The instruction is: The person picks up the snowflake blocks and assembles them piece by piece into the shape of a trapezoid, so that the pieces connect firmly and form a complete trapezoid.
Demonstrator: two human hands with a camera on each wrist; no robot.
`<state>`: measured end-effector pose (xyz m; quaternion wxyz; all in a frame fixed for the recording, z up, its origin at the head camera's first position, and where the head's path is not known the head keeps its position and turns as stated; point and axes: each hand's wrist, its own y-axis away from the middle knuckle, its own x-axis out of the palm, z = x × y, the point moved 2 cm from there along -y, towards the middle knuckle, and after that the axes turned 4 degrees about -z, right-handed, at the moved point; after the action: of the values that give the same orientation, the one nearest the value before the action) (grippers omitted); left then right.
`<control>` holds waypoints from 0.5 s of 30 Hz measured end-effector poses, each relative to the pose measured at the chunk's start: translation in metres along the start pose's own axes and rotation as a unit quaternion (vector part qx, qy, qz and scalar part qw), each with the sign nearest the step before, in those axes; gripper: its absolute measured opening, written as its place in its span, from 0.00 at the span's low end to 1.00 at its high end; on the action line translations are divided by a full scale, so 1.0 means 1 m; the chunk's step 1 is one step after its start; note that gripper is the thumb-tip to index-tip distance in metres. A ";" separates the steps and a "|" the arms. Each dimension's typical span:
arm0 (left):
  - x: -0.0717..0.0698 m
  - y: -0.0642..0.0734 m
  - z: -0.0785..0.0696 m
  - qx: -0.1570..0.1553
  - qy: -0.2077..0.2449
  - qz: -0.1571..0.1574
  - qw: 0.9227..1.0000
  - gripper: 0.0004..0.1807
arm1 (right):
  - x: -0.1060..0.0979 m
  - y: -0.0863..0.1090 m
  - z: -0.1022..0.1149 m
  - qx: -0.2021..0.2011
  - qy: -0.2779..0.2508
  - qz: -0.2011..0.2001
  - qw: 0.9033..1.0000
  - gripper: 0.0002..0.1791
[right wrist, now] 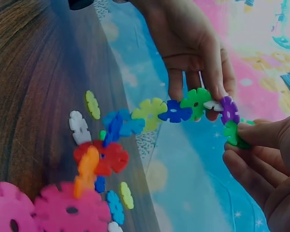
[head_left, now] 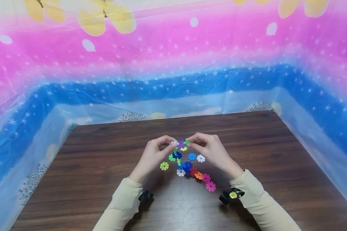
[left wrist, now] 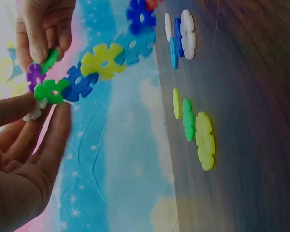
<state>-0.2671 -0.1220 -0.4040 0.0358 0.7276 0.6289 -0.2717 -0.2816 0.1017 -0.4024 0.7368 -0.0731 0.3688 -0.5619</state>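
Note:
A chain of slotted plastic snowflake discs hangs between my hands and trails toward the table. My left hand pinches the white disc near the chain's upper end, beside a green disc. On the other side, my right hand pinches a green end disc between thumb and fingers. A purple disc sits between the two grips. Lower down the chain come blue, a yellow disc, light blue, dark blue, a red disc, an orange disc and two pink discs.
Several loose discs lie on the brown wooden table: a yellow-green disc at the left, a light blue disc and a white disc at the right, another white disc nearer. A patterned cloth surrounds the table's back and sides.

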 end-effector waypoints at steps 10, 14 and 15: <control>-0.004 0.001 0.001 -0.007 -0.013 0.059 0.998 0.13 | 0.004 0.003 -0.008 0.082 -0.034 0.039 0.995 0.12; 0.000 0.001 0.002 0.032 -0.023 0.075 0.996 0.13 | 0.006 0.003 -0.009 0.087 -0.037 0.053 0.994 0.13; 0.001 0.001 0.001 0.040 -0.028 0.075 0.996 0.12 | 0.007 0.003 -0.010 0.088 -0.037 0.056 0.994 0.13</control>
<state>-0.2669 -0.1222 -0.4055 0.0449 0.7656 0.5598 -0.3137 -0.2848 0.1001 -0.4142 0.7837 -0.0079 0.2945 -0.5468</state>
